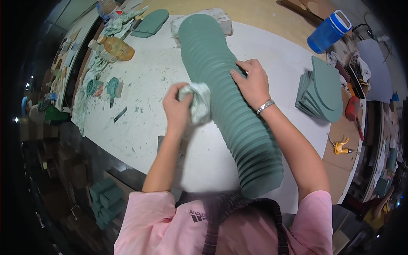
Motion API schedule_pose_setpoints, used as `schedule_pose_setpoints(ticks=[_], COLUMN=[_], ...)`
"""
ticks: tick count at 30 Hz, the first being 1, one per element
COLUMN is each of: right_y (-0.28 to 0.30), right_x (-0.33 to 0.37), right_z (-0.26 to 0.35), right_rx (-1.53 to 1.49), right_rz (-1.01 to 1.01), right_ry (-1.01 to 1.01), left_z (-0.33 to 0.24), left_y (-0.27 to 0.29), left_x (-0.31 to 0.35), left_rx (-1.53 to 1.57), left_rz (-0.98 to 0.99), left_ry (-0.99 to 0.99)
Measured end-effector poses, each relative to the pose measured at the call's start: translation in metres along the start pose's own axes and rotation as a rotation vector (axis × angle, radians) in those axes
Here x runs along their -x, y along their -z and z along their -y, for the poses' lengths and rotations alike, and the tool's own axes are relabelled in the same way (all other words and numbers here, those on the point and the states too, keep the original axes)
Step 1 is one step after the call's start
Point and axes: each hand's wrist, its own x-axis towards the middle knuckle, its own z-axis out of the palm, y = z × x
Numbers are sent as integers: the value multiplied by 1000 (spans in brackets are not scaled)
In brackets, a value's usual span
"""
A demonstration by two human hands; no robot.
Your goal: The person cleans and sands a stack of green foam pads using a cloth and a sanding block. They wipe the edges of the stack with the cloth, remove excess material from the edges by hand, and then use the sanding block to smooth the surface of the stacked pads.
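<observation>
A long overlapping row of green rounded flat pieces (pixel 229 102) runs across the white-covered table (pixel 144 97), from near my body to the far side. Its far end leans on a pale wrapped block (pixel 223 21). My left hand (pixel 177 104) is closed around a crumpled white-and-green cloth (pixel 199 102), just left of the row; the cloth looks blurred. On the row's right edge rests my right hand (pixel 254 83), thumb and fingers apart on the pieces. It grips no separate object.
More green pieces (pixel 321 89) stand fanned at the right, and a few lie at the far left (pixel 151 23). Around the edges are a blue jug (pixel 329 32), an amber bottle (pixel 117 47), a tape roll (pixel 92 88), a red-handled tool (pixel 352 108) and a yellow-handled tool (pixel 341 146).
</observation>
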Motion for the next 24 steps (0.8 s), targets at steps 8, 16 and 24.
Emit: schedule_pose_setpoints(ticks=[8, 16, 24], right_y=[-3, 1, 10], right_x=[2, -5, -2], right_z=[-1, -5, -5], right_rx=[109, 32, -19], right_rz=[18, 53, 134], right_ry=[50, 49, -34], left_z=[28, 26, 13], left_y=[-26, -29, -1], left_x=[34, 36, 6], left_rx=[-238, -199, -119], left_rz=[-3, -13, 190], left_ry=[-143, -231, -141])
